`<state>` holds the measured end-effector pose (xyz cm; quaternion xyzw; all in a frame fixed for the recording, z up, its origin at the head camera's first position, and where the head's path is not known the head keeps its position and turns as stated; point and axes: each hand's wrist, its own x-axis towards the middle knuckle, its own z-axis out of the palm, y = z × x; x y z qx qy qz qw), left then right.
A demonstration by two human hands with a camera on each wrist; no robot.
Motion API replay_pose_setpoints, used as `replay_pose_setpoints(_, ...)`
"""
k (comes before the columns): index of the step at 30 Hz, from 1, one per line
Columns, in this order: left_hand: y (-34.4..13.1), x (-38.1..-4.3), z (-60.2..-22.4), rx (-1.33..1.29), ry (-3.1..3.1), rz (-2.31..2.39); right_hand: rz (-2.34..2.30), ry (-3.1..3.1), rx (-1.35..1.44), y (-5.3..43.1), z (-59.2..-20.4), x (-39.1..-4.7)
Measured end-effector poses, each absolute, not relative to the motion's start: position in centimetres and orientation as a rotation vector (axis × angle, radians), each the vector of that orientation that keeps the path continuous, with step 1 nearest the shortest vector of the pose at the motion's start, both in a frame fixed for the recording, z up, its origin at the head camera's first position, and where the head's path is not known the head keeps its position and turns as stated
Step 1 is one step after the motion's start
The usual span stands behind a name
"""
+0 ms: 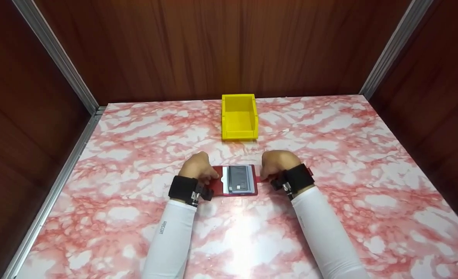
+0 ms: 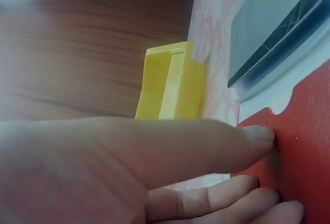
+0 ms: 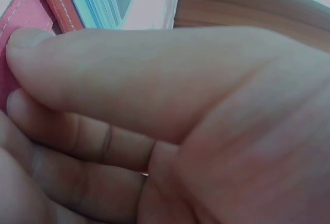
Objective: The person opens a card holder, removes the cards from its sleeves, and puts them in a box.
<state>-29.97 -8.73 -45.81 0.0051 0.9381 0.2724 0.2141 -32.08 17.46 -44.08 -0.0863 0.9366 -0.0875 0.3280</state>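
A red card holder [image 1: 256, 190] lies open on the table between the two hands. Clear plastic sleeves fill its right side, and a dark grey card [image 1: 238, 178] shows in the top one. My left hand [image 1: 196, 166] pinches the red cover flap [image 2: 309, 110] at the left, thumb on top and fingers curled at its edge. At the right, my right hand [image 1: 282, 162] pinches the short red strap [image 3: 23, 15] between thumb and curled fingers. White stitching runs along the strap and the cover's edge in the right wrist view.
Beyond the hands, a yellow open-front bin [image 1: 239, 134] stands near the back of the red-and-white marbled table [image 1: 136, 232]. Brown wood-grain panels [image 1: 229, 46] rise behind and on both sides, with metal corner posts [image 1: 391, 42].
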Motion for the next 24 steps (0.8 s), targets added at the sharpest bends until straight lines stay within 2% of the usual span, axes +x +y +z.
replay_pose_setpoints(1, -8.6, -29.8, -45.6, 0.014, 2.628, 0.729, -0.231, 2.452, -0.224, 17.4, -44.1, -32.1)
replay_pose_setpoints(8, -9.0, -35.8, -53.6, 0.060, 2.686, 0.627, -0.200, 2.478, -0.237, 17.5, -44.0, -32.0)
replay_pose_setpoints(9, -9.0, -35.8, -53.6, 0.068, 2.660, 0.670, -0.204, 2.476, -0.232, 17.5, -44.0, -32.0)
replay_pose_setpoints(16, -8.1, -30.3, -45.9, 0.054, 2.547, 0.746, -0.208, 2.467, -0.232, 17.5, -43.8, -32.0)
replay_pose_setpoints(24, -8.1, -29.6, -45.2, 0.106, 2.561, 0.681, -0.207, 2.468, -0.224, 17.5, -43.8, -31.9)
